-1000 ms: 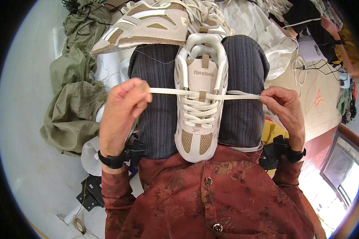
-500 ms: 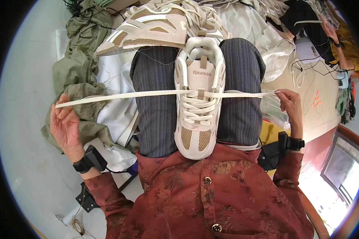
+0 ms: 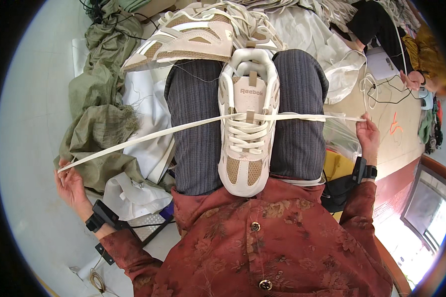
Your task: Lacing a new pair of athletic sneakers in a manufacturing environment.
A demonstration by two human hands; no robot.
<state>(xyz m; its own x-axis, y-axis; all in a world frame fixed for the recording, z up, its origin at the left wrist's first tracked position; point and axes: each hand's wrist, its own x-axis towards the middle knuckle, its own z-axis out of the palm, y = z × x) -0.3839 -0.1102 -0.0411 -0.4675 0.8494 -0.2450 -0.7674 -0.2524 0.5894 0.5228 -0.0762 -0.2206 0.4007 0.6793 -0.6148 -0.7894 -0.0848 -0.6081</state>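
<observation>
A cream and tan mesh sneaker (image 3: 247,143) lies steadied between the knees; left hand (image 3: 72,185) and right hand (image 3: 368,136) each pinch an end of the flat cream shoelace (image 3: 148,136), drawn taut sideways.

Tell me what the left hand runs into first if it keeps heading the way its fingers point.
Probably the olive cloth: the left hand points up and outward holding the lace end; depth is unclear.

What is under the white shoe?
The white shoe rests on the person's lap, between two knees in dark striped trousers, its toe against the red flowered shirt. Its sole is hidden underneath. Both hands pull its flat lace out sideways.
</observation>
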